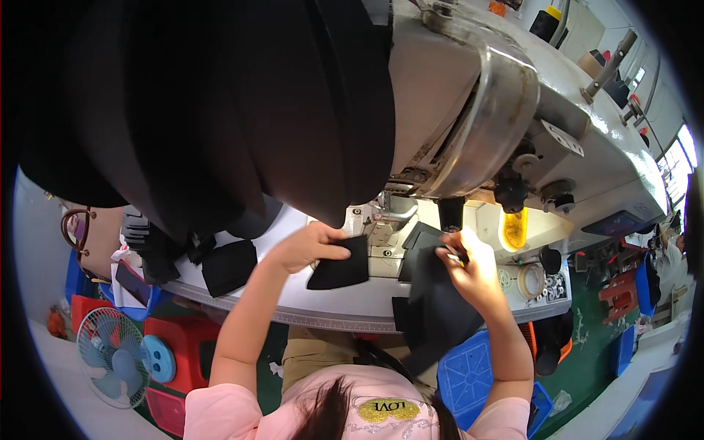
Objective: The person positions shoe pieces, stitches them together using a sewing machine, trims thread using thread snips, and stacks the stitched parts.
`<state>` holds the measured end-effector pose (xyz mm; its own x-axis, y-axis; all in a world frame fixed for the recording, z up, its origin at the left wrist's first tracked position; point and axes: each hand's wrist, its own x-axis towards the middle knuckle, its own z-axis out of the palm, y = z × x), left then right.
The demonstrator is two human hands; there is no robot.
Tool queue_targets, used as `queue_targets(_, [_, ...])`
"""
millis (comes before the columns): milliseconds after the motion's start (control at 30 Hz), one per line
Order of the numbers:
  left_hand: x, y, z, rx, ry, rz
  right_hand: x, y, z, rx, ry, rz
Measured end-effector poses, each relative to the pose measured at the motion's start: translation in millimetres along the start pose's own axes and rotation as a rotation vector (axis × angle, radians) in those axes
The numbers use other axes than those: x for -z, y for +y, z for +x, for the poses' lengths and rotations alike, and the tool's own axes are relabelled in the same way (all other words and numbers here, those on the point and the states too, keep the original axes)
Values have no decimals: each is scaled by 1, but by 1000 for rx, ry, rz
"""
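Note:
My left hand (pixel 314 247) pinches a small black fabric piece (pixel 343 270) between thumb and fingers, just above the table edge. To its right, my right hand (pixel 475 270) is closed at the top of a larger dark fabric piece (pixel 433 301) that hangs over the front edge toward my lap. A thin metallic item also shows among the right fingers, too small to name. Both hands are in front of the sewing machine (pixel 458 132), near its lit needle area (pixel 381 235). Another dark piece (pixel 422 238) lies beside the right hand.
Large black shapes fill the upper left. More black pieces (pixel 229 268) and a dark stack (pixel 150 246) lie left on the table (pixel 293 312). Tape rolls and small parts (pixel 539 282) sit at right. A fan (pixel 114 356), red stool (pixel 183 348) and blue crate (pixel 466 374) stand below.

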<state>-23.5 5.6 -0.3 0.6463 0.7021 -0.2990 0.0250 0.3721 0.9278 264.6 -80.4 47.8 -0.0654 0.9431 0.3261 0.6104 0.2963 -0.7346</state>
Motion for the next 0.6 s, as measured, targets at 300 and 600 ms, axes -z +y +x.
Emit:
queue_targets(300, [-24, 49, 8, -184, 100, 462, -37, 17, 38, -145, 92, 13])
queue_targets(600, [-24, 33, 33, -447, 643, 1053, -53, 71, 45, -218, 31, 595])
